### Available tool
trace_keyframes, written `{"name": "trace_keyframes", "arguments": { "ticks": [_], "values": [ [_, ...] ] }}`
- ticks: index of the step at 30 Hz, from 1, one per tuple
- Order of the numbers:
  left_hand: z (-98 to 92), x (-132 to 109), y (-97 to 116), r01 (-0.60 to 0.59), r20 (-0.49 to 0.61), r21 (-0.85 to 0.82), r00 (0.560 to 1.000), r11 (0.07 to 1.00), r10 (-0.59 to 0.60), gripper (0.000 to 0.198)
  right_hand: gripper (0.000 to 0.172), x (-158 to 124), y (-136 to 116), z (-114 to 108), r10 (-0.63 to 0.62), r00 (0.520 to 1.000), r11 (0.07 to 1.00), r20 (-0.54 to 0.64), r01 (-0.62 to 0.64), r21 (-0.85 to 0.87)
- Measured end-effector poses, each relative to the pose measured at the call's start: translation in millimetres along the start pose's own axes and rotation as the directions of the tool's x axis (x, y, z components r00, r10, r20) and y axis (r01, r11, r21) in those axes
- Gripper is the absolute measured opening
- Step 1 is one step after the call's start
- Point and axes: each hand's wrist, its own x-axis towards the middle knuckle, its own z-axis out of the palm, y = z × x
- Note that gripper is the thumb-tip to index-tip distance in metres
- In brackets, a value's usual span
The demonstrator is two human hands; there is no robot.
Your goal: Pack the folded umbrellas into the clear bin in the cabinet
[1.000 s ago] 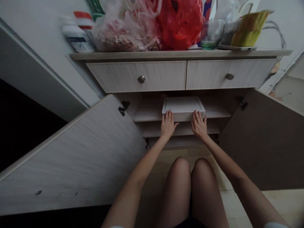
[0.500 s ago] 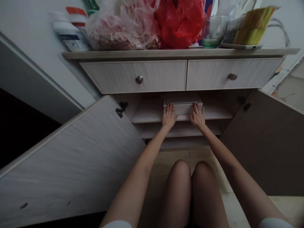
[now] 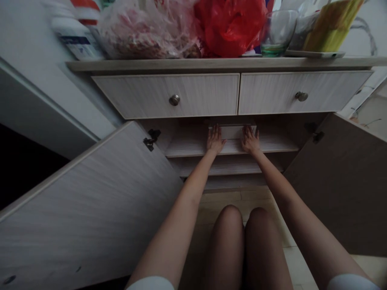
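A flat white box point(image 3: 232, 131) lies deep on the top shelf point(image 3: 190, 146) of an open wooden cabinet, mostly hidden under the drawers. My left hand point(image 3: 215, 139) rests flat against the box's front left edge, fingers stretched out. My right hand point(image 3: 250, 139) presses flat against its front right edge, fingers also extended. Both arms reach forward over my knees.
Two cabinet doors swing wide, left door point(image 3: 87, 201) and right door point(image 3: 341, 181). Two shut drawers point(image 3: 169, 94) with round knobs sit above the shelf. On top stand plastic bags point(image 3: 229, 24), a glass bowl point(image 3: 278, 32) and bottles point(image 3: 75, 28). Two lower shelves point(image 3: 229, 165) show below.
Both hands have pushed the white box further back on the shelf, until only its front edge shows under the drawers. The camera has moved closer.
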Motion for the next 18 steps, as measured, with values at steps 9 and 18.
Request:
{"name": "trace_keyframes", "arguments": {
  "ticks": [9,18],
  "values": [
    [6.5,17.0,-10.2,-0.003,0.019,-0.013,1.000,1.000,0.003,0.078,0.076,15.9,1.7,0.4,0.026,0.998,0.999,0.054,-0.023,-0.047],
    [-13.8,17.6,-1.3,0.007,0.090,-0.046,0.996,0.999,-0.003,0.078,0.075,22.6,1.3,-11.1,0.052,0.996,0.987,0.068,-0.062,0.151]
  ]
}}
